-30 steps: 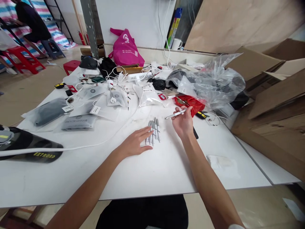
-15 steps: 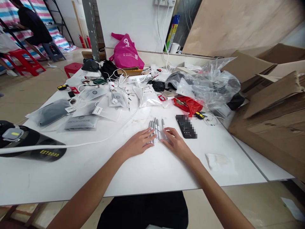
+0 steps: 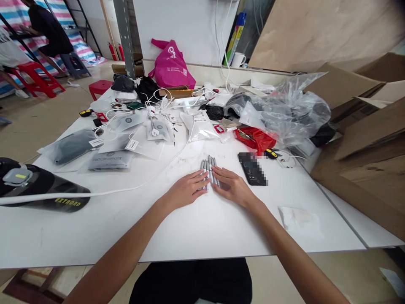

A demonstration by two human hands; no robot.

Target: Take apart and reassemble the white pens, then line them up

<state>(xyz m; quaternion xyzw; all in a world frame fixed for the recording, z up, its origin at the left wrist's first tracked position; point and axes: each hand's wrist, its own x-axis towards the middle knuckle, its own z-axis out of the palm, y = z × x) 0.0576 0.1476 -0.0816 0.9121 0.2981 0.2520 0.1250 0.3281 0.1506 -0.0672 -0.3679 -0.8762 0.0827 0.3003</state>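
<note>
Several grey-and-white pens, which look like markers (image 3: pixel 209 165), lie side by side on the white table (image 3: pixel 202 228) with their tips pointing away from me. My left hand (image 3: pixel 186 188) rests flat over the left side of the row, fingers stretched out. From the other side, my right hand (image 3: pixel 233 186) lies with extended fingers against and over the rightmost pens. Both hands touch the row, and the pens' near ends are partly hidden under the fingers. To the right of my right hand lies a black phone (image 3: pixel 252 169), partly blurred out.
A black bottle (image 3: pixel 47 190) lies at the left, crossed by a white cable (image 3: pixel 126 192). Plastic-wrapped packages (image 3: pixel 110 159) and cords clutter the back. A red bag (image 3: pixel 257 139), clear plastic (image 3: pixel 291 109) and cardboard boxes (image 3: pixel 363 160) stand right. A small white packet (image 3: pixel 299 220) lies near front right.
My right hand has moved left, bringing the separate right-hand pen against the others. My left hand stays on the row. The view has shifted slightly.
</note>
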